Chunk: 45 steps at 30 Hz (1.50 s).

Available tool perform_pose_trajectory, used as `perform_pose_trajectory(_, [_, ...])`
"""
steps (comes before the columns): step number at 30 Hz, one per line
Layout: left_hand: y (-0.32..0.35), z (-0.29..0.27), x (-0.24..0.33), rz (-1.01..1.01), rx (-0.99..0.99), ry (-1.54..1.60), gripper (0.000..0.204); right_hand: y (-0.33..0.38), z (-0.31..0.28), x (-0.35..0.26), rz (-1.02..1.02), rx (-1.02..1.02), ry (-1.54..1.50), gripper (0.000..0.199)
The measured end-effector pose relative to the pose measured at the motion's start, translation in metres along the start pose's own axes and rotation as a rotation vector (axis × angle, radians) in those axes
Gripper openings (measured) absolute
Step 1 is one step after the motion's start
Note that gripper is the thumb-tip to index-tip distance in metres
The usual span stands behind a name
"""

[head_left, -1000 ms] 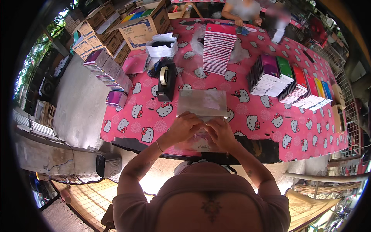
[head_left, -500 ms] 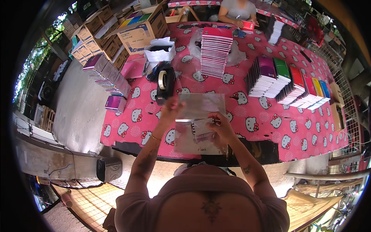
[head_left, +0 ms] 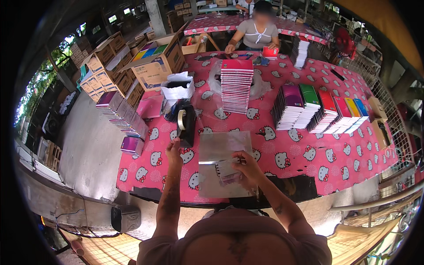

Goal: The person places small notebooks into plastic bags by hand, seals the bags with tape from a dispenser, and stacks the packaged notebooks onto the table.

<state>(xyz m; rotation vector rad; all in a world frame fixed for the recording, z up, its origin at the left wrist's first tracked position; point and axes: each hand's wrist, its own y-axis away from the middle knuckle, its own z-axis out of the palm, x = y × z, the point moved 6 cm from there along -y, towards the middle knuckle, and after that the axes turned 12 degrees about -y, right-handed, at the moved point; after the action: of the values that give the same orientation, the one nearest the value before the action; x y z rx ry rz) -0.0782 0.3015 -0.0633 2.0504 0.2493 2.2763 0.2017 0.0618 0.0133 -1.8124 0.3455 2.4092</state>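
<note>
My left hand (head_left: 174, 150) is at the near end of a black tape dispenser (head_left: 188, 128) carrying a roll of clear tape (head_left: 181, 119). Its thumb and fingers are pinched together; what lies between them is too small to make out. My right hand (head_left: 248, 168) grips the right side of a small spiral notebook (head_left: 226, 169), with thumb and fingers bent around it. The notebook looks pale, with a dark coil along its left side. Beneath it a greyish, see-through plastic sheet (head_left: 224, 143) lies on the pink patterned tablecloth (head_left: 282, 145).
A tall stack of red notebooks (head_left: 237, 88) stands ahead. Rows of coloured notebooks (head_left: 300, 108) fill the right side. Left are notebook stacks (head_left: 119, 110), a white open bag (head_left: 177, 86) and a carton (head_left: 157, 66). Across the table sits a person (head_left: 258, 33) holding a red notebook.
The view has tilted upward, showing more of the far side. My left hand has gone from the dispenser's right to its near left end. My right hand stays by the notebook.
</note>
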Motion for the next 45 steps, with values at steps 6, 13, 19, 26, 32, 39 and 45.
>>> perform_pose_trajectory(6, [-0.010,-0.011,0.072,0.488,0.095,-1.515,0.019,-0.008,0.000,0.017,-0.054,-0.002,0.076,0.037])
perform_pose_trajectory(13, [0.131,0.126,0.136,0.681,-1.120,-1.079,0.024,-0.003,0.005,0.005,-0.032,-0.015,0.080,0.040])
perform_pose_trajectory(19, [0.166,0.188,0.123,0.918,-1.293,-1.732,0.026,-0.003,0.004,0.008,-0.117,-0.065,0.039,0.047])
perform_pose_trajectory(26, [0.086,0.139,-0.010,-0.092,-1.439,-0.862,0.046,0.003,0.015,0.004,-0.109,-0.024,-0.036,0.047])
perform_pose_trajectory(32, [0.133,0.081,0.019,-0.096,-1.090,-0.091,0.050,0.025,-0.023,0.042,-0.139,0.313,-0.412,0.038])
perform_pose_trajectory(39, [0.204,0.063,0.007,0.477,-0.499,-0.856,0.073,0.037,-0.013,0.067,-0.505,0.295,0.820,0.028])
perform_pose_trajectory(45, [0.183,-0.042,0.123,0.831,-0.110,-0.889,0.061,0.040,-0.023,0.074,-0.587,0.245,0.829,0.019])
